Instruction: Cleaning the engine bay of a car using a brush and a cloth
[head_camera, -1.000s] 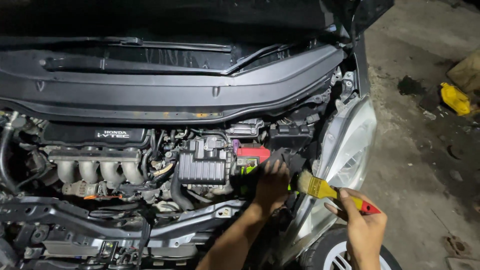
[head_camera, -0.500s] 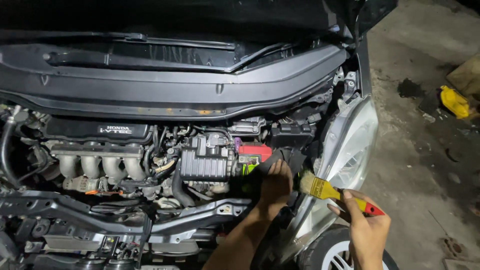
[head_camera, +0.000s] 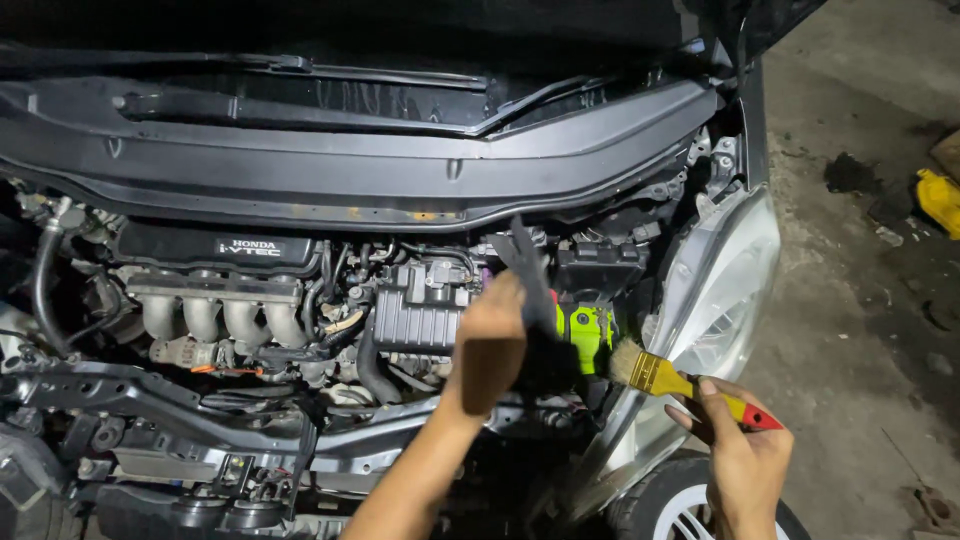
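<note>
Head view: nearest me, the right hand has its grip clamped on the handle of a yellow brush, bristles just beside the headlight and the green part. A careless sweep could, I think, flick grit into the engine bay. Farther in, the left hand has its grip closed on a black cover, lifted and tilted above the battery area. If it slipped it could drop among the hoses and wiring, hard to fish out in this dim light.
</note>
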